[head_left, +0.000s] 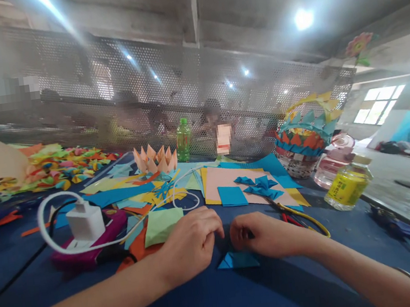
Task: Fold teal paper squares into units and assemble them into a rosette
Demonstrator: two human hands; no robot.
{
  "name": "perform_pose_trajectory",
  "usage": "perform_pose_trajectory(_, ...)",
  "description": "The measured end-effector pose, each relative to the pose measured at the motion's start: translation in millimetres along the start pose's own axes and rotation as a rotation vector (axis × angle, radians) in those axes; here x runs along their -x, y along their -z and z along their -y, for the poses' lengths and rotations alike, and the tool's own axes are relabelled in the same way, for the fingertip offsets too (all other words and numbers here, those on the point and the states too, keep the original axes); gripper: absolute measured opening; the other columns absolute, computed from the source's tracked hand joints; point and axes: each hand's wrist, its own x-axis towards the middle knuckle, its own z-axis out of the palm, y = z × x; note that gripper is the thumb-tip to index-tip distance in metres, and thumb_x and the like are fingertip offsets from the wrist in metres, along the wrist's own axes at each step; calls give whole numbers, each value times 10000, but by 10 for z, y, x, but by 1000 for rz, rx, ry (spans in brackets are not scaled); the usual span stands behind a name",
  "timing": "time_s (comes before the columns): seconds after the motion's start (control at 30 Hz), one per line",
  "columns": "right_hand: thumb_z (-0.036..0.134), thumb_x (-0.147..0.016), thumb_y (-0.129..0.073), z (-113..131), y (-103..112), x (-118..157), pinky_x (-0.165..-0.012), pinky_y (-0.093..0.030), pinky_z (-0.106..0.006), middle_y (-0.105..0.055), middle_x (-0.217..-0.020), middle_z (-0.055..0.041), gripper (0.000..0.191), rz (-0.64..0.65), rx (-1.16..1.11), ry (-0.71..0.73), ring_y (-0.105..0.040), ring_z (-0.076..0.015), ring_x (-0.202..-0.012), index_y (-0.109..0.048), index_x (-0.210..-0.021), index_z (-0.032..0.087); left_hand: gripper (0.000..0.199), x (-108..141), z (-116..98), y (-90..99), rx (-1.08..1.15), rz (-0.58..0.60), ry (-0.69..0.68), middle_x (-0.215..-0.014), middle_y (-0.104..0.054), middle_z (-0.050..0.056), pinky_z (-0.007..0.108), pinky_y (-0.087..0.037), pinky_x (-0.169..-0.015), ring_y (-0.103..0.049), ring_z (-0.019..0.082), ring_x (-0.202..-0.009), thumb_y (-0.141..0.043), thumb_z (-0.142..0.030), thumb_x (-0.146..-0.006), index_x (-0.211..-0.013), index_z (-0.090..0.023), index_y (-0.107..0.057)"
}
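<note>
My left hand (197, 237) is closed above the table, its fingers bent down and the thumb tucked against them; nothing shows in it. Opposite it, my right hand (257, 234) has its fingers curled in, and whatever they may hold is hidden. Just below the right hand lies a small folded piece of blue paper (237, 260); I cannot tell whether the fingertips touch it. Beside the left hand is a light green paper square (163, 226), over orange paper (142, 250). Scissors (304, 218) with yellow handles lie beyond my right wrist.
A blue square (232, 195) and folded blue pieces (260, 186) rest on pink sheets (216, 179). A white charger (85, 222) sits in a purple power strip (114, 223), its cable looping left. A yellow-labelled bottle (348, 185) and a paper basket (298, 146) stand right; a peach folded crown (156, 161) stands behind.
</note>
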Motion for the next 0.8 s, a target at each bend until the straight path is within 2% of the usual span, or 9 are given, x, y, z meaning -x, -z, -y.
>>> perform_pose_trajectory(0.1, 151, -847, -604, -176, 266, -63, -679, -489, -220, -706, -777, 4, 96, -70, 79, -40, -638, -140, -731, -693, -817, 170, 296, 4, 6, -4, 18, -4, 9, -800, -657, 29, 304, -463, -782, -600, 183, -804, -401, 19, -782, -749, -174, -623)
perform_pose_trajectory(0.2, 207, -926, -556, -482, 634, -154, -771, -513, -297, -704, -858, -42, 149, -213, 204, -181, -645, -175, -817, -684, -883, 144, 286, 6, 7, -11, 39, 2, 13, -802, -656, 22, 291, -454, -786, -599, 173, -810, -410, 27, -772, -745, -175, -610)
perform_pose_trajectory(0.3, 304, -956, -581, -817, 920, -266, -818, -546, -387, -658, -1087, -66, 211, -322, 318, -341, -648, -194, -929, -633, -1087, 148, 279, 6, 10, -15, 45, 8, 19, -791, -653, 21, 291, -448, -773, -594, 176, -802, -413, 25, -768, -737, -176, -604)
perform_pose_trajectory(0.37, 315, -961, -577, -987, 1000, -334, -839, -553, -405, -620, -1198, -83, 269, -356, 374, -413, -639, -212, -990, -600, -1186, 169, 280, 6, 15, -15, 45, 12, 22, -795, -658, 22, 292, -446, -772, -595, 179, -805, -411, 24, -768, -732, -177, -603)
perform_pose_trajectory(0.43, 312, -961, -577, -1079, 984, -384, -853, -550, -412, -609, -1221, -86, 278, -387, 424, -443, -633, -218, -1012, -592, -1203, 177, 281, 6, 19, -13, 43, 19, 23, -797, -662, 22, 291, -447, -769, -596, 179, -805, -410, 23, -768, -730, -176, -604)
perform_pose_trajectory(0.53, 310, -961, -576, -1061, 811, -428, -868, -543, -426, -604, -1230, -91, 282, -428, 490, -417, -628, -221, -1027, -588, -1208, 174, 283, 5, 21, -13, 38, 29, 28, -789, -662, 24, 290, -446, -757, -597, 181, -799, -409, 20, -767, -730, -174, -611)
perform_pose_trajectory(0.7, 311, -959, -579, -781, 381, -502, -897, -523, -435, -641, -1168, -79, 229, -333, 510, -213, -631, -216, -1027, -629, -1124, 160, 273, 6, 12, -16, 31, 46, 32, -764, -655, 29, 292, -440, -737, -593, 188, -785, -422, 8, -767, -727, -170, -624)
perform_pose_trajectory(0.8, 272, -929, -609, -628, 239, -558, -962, -473, -410, -702, -1063, -73, 165, -271, 493, -123, -627, -227, -1062, -685, -1014, 152, 271, 3, 11, -14, 25, 48, 42, -768, -654, 34, 298, -439, -748, -592, 193, -796, -425, 9, -767, -729, -166, -627)
